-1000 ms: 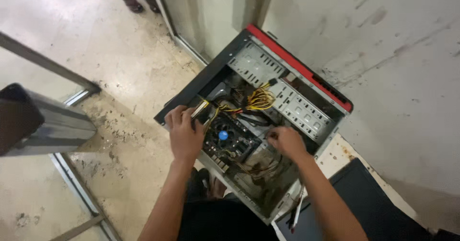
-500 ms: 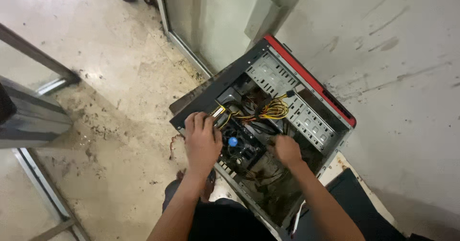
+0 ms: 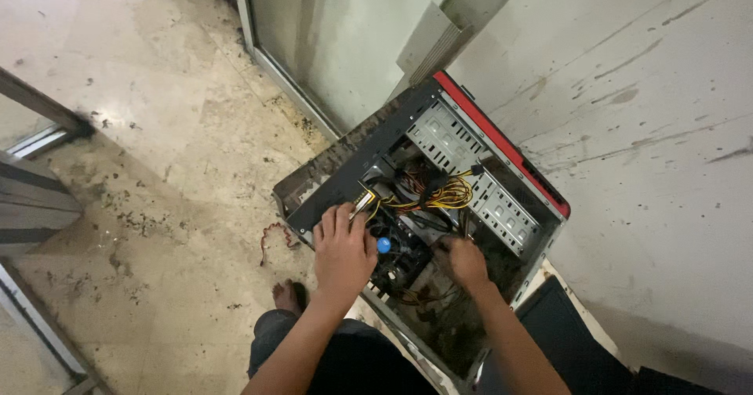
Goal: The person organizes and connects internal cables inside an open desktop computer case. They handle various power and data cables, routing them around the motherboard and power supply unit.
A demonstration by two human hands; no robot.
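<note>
An open desktop computer case (image 3: 349, 171) with a red front edge lies on its side on the floor. Inside sit a dusty motherboard, a black cooler fan (image 3: 401, 255) with a blue centre, and a bundle of yellow and black cables (image 3: 439, 195). My left hand (image 3: 343, 252) rests palm down on the case's near edge beside the fan, fingers spread. My right hand (image 3: 463, 260) reaches into the case to the right of the fan, its fingers curled down among the wires; whether they grip anything is hidden.
A metal drive cage (image 3: 490, 199) fills the far side of the case. A grey wall (image 3: 627, 112) rises behind. A thin red cable (image 3: 274, 238) lies on the dirty stone floor. A metal frame (image 3: 35, 199) stands at left. My bare foot (image 3: 289, 294) shows below.
The view has shifted so the case sits further right and lower. Both hands remain in the case; my left hand stays by the fan, the right has reached a little deeper.
</note>
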